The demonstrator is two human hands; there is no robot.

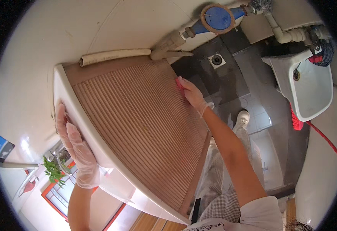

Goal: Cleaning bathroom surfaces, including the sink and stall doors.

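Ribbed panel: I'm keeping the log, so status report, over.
Left hand against white rim; right hand holding small red item at edge of ribbed panel; pale hose along its far edge.

A pale, glossy wall (pixel 99 23) ran along the top, with a blue round-bodied fitting (pixel 218 18) on pipes (pixel 285 35) before it. Dark tiles covered the floor (pixel 249 69), a square drain (pixel 216 60) set among them, bright reflections (pixel 261 119) shining lower down. A white basin (pixel 312 96) stood at right; at lower left, a red-framed window (pixel 60 198) showed bright.
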